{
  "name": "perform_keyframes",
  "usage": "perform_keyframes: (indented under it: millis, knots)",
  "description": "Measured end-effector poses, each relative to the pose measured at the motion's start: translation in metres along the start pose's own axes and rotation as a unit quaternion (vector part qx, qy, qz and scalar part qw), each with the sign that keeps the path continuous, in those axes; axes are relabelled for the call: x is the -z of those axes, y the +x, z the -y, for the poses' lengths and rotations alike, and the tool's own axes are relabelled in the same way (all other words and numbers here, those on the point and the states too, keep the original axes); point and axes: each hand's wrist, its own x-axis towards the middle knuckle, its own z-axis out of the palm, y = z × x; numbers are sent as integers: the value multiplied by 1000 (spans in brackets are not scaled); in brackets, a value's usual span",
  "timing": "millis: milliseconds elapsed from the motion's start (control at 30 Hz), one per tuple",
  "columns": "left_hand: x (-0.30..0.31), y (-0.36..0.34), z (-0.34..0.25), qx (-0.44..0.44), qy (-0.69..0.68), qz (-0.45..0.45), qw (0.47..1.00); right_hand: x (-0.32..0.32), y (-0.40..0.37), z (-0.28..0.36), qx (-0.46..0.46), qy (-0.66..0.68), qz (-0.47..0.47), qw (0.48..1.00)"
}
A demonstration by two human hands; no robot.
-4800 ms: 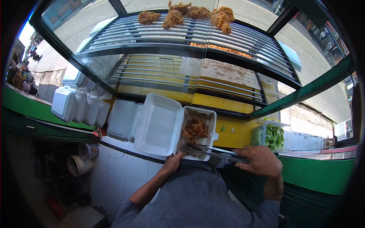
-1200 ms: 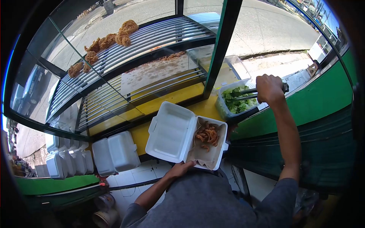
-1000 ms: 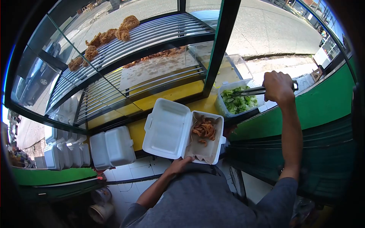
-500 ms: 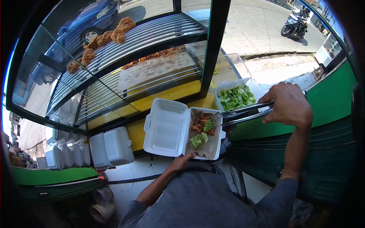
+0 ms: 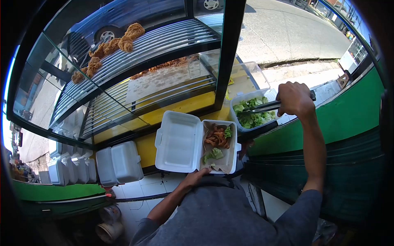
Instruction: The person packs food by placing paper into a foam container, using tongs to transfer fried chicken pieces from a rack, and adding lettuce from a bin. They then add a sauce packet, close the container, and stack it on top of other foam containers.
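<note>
My left hand (image 5: 196, 177) grips the near edge of an open white foam takeaway box (image 5: 177, 141), lid to the left. In its paper-lined right half lie brown fried strips (image 5: 217, 137), with a little chopped lettuce (image 5: 216, 153) beside them. My right hand (image 5: 295, 99) is closed around metal tongs (image 5: 264, 107). The tips of the tongs are down in the lettuce of a clear plastic tub (image 5: 246, 129) behind the box on the right. Whether the tips pinch any leaves cannot be made out.
A glass display case (image 5: 139, 78) stands ahead, with fried chicken pieces (image 5: 125, 41) on its upper rack. At left are closed foam boxes (image 5: 125, 162) and a stack of more boxes (image 5: 69, 170). A green panel (image 5: 349, 106) borders the right side; a blue car (image 5: 135, 18) is on the street.
My right hand has moved the tongs from the foam box up and back into the lettuce tub. The left hand still holds the box. The motorbike has left view and the car has moved right.
</note>
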Motion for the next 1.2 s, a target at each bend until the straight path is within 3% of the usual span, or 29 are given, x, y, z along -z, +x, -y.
perform_keyframes:
  millis: [267,300,400,500,700,833,933,1067,1200]
  knots:
    - [0,12,8,42,15,-9,999,28,-40,-37,-14,71,-25,997]
    - [1,14,10,38,13,-8,999,23,-44,-41,-7,99,-83,992]
    - [-1,13,9,34,16,-7,999,23,-41,-37,-61,120,-19,991]
    - [-3,6,-5,41,30,-15,999,14,-40,-42,-77,110,-40,990]
    - [-5,3,-12,50,32,-21,998,13,-52,-51,-23,103,-100,989]
    - [-2,8,-1,58,26,-10,998,24,-64,-51,55,142,-70,986]
    - [-3,4,-9,49,24,-4,999,20,-68,-27,92,115,7,989]
    - [-2,7,-3,-2,-2,14,1000,-22,-62,6,229,86,-53,968]
    - [1,11,5,10,7,12,1000,-16,-66,11,218,75,-37,972]
